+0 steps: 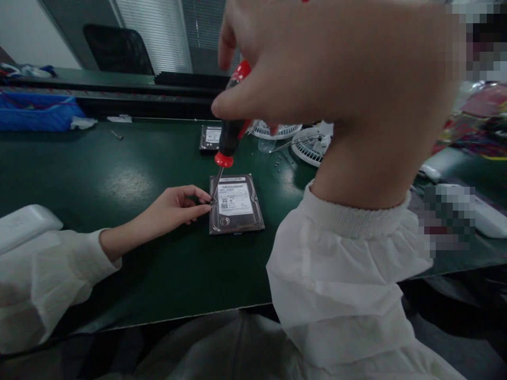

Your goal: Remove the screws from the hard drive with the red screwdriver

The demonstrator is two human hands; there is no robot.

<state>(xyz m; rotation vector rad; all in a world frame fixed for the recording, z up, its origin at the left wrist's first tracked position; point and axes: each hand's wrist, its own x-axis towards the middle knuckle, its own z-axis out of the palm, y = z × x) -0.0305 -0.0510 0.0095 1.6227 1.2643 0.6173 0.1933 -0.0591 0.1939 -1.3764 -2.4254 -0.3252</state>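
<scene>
A hard drive (236, 203) with a white label lies flat on the green table (166, 285). Raised above it, my right hand (293, 68) is wrapped round the handle of a red and black screwdriver (228, 140), which tilts slightly. The screwdriver's tip meets the drive's left edge. At that same edge my left hand (180, 206) has thumb and forefinger pinched together beside the tip. Whatever small thing those fingertips hold, if anything, I cannot make out.
Behind lies a second hard drive (209, 138), with white fan grilles (311, 146) and several small screws (279, 163) to its right. A blue bin (35, 113) stands at the back left, and a white object (27, 227) at the left edge. Coloured wires (479, 121) fill the right.
</scene>
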